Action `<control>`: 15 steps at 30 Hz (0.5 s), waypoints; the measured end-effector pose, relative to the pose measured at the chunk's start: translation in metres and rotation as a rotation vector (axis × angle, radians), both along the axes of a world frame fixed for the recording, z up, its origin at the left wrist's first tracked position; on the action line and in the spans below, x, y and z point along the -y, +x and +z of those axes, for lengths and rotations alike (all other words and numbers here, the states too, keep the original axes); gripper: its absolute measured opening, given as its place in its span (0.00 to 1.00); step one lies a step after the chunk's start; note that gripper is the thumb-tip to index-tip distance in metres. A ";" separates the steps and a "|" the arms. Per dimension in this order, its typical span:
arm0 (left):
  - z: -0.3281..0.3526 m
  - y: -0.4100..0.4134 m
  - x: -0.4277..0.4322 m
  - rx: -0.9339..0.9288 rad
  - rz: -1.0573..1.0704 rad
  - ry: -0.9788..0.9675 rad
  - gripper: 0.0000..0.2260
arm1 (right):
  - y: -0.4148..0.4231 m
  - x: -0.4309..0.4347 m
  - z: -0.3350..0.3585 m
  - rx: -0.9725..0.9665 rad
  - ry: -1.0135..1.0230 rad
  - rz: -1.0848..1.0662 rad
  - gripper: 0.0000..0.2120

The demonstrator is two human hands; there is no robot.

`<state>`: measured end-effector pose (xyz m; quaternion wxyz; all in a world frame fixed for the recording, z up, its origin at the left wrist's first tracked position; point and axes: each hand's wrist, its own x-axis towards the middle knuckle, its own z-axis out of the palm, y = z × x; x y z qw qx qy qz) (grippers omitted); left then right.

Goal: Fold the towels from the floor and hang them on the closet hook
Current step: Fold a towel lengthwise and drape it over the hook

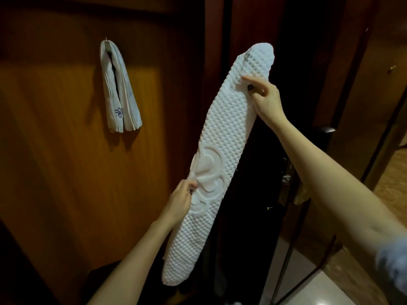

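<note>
A long, narrowly folded white waffle towel (222,155) is held up slantwise in front of a dark wooden closet door (66,150). Its upper end is pinched by the right hand (263,100), thumb laid over the fabric. Its left edge, beside an embossed flower, is gripped by the left hand (179,200). A pale folded towel (119,89) is seen draped over a small hook (106,38) on the door, well apart.
</note>
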<state>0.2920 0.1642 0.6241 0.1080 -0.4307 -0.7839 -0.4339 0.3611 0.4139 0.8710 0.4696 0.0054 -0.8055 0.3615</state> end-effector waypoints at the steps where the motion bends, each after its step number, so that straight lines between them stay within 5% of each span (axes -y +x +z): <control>1: 0.006 -0.004 0.005 0.021 0.009 0.006 0.13 | 0.001 0.001 -0.001 -0.014 0.007 0.000 0.22; 4: 0.022 -0.012 0.023 0.020 -0.003 -0.064 0.10 | 0.002 0.011 0.000 -0.058 0.010 0.012 0.23; 7: 0.047 -0.017 0.043 0.043 0.040 -0.118 0.20 | 0.000 0.023 0.010 -0.105 -0.060 0.073 0.21; 12: 0.104 -0.024 0.089 0.042 0.098 0.040 0.21 | -0.006 0.034 0.026 -0.125 -0.166 0.197 0.26; 15: 0.142 -0.030 0.120 0.004 0.136 0.065 0.20 | -0.013 0.037 0.027 -0.102 -0.059 0.122 0.30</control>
